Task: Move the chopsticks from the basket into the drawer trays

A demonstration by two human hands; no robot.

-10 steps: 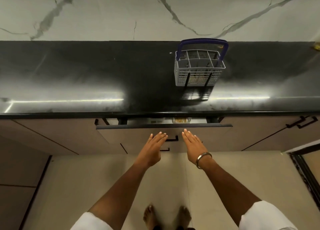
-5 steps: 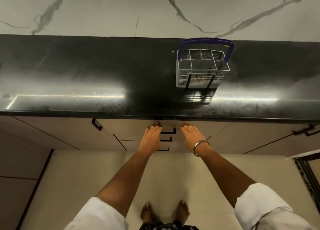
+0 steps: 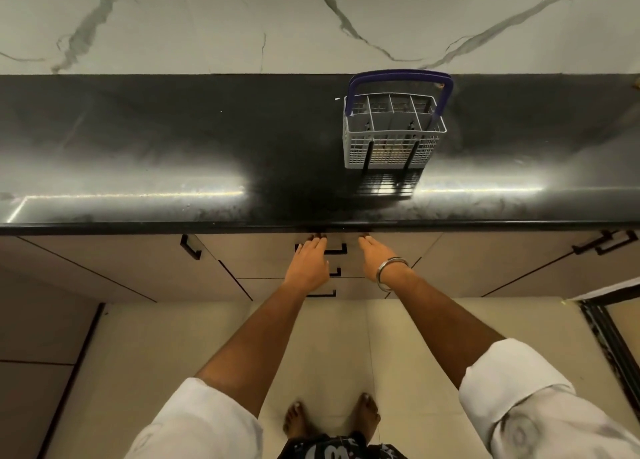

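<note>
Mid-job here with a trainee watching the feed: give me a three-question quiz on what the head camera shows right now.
1. True or false: the top drawer is pulled out.
2. Where does the cutlery basket stand? A) on the floor B) on the black countertop, toward the right C) inside the drawer
3. Fill in: the left hand and right hand rest flat on the drawer front, fingers ____ and holding nothing.

Key
1. False: its front sits flush under the counter edge.
2. B. It is upright, its blue handle raised.
3. Open.
</note>
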